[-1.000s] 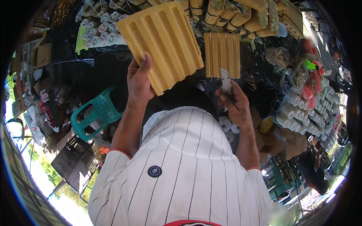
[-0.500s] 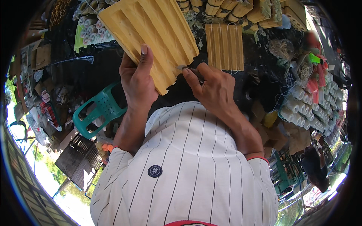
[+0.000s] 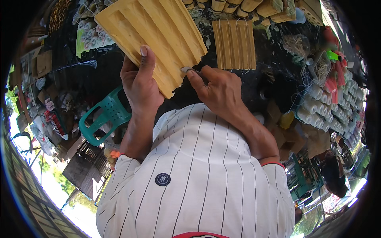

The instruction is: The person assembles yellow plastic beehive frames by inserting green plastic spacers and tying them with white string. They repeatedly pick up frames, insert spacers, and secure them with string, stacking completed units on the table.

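Observation:
My left hand grips the left edge of a yellow ribbed mold, its thumb lying over the face and its other fingers behind. The mold is tilted, with long parallel grooves and a ragged lower edge. In my right hand is a small knife, its short blade against that ragged edge and its handle mostly hidden by my fingers. A second, smaller ribbed mold with white cords at its ends lies on the dark table just beyond my right hand.
Stacked yellow blocks line the far side. Bundled white rolls stand far left, and many white rolled pieces are piled at the right by a clear bag. A green plastic chair is at the left. Another person is at the lower right.
The held mold and both hands have shifted slightly left in view. The knife blade now shows more plainly against the mold's lower edge. Both hands keep their holds.

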Motion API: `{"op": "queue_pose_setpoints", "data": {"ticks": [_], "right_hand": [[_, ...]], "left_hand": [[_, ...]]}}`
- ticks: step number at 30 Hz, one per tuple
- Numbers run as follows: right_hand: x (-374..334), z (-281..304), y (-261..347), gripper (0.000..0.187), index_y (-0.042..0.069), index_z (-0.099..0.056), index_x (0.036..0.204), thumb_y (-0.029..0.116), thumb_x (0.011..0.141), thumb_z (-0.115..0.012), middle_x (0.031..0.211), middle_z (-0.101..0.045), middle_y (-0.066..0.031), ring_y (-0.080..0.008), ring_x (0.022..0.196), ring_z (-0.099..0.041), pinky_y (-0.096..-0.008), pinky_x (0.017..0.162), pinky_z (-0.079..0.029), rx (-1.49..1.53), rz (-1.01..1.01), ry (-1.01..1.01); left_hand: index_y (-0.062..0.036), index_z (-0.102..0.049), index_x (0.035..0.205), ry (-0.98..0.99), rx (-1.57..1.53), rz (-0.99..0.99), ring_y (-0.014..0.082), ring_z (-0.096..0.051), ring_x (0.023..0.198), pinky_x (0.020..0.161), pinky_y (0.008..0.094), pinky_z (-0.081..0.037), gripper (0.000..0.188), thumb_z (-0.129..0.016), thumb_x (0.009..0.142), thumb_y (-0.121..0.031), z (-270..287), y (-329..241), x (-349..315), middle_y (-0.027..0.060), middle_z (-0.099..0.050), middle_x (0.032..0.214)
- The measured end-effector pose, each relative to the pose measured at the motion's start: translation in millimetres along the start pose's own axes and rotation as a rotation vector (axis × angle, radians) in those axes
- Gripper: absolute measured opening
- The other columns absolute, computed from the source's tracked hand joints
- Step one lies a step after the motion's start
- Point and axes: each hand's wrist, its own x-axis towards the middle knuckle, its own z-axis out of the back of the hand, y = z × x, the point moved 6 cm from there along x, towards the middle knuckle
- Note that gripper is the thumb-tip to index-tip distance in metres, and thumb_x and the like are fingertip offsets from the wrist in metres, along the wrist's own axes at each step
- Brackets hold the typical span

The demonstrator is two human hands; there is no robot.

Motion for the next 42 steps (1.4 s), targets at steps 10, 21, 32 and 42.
{"op": "queue_pose_setpoints", "data": {"ticks": [10, 21, 32, 42], "right_hand": [[2, -5, -6, 0.05, 0.006, -0.067, 0.069, 0.045, 0.099, -0.072, 0.055, -0.061, -0.0117, -0.0306, 0.047, -0.059, -0.0437, 0.046, -0.043, 0.133, -0.057, 0.044], [10, 4, 8, 0.047, 0.004, -0.065, 0.071, 0.042, 0.098, -0.074, 0.061, -0.062, -0.0127, -0.0323, 0.05, -0.061, -0.0441, 0.049, -0.046, -0.016, 0.062, -0.044], [12, 2, 16, 0.045, 0.005, -0.066, 0.071, 0.04, 0.098, -0.075, 0.06, -0.061, -0.0114, -0.0319, 0.05, -0.061, -0.0433, 0.049, -0.046, -0.049, 0.059, -0.089], [16, -14, 5, 0.052, 0.002, -0.069, 0.07, 0.045, 0.1, -0.071, 0.054, -0.061, -0.0158, -0.0306, 0.045, -0.061, -0.0429, 0.045, -0.045, 0.284, -0.103, 0.113]], "left_hand": [[0.0028, -0.049, 0.148, -0.017, -0.023, 0.003, 0.0308, -0.067, 0.124, 0.103, 0.0471, -0.058, 0.059, -0.069, 0.105, -0.033, -2, 1, 3, 0.0178, -0.063, 0.139], [0.0028, -0.05, 0.147, -0.025, -0.027, 0.019, 0.031, -0.067, 0.124, 0.103, 0.0475, -0.058, 0.056, -0.067, 0.107, -0.032, -2, -1, 1, 0.0181, -0.063, 0.14], [0.0032, -0.051, 0.147, -0.016, -0.059, 0.018, 0.0326, -0.068, 0.122, 0.103, 0.049, -0.058, 0.056, -0.068, 0.106, -0.031, 1, 1, 0, 0.0194, -0.065, 0.137], [0.0028, -0.047, 0.15, -0.029, -0.029, 0.005, 0.0328, -0.066, 0.125, 0.104, 0.0492, -0.057, 0.059, -0.068, 0.106, -0.032, 5, 5, 1, 0.0194, -0.062, 0.14]]}}
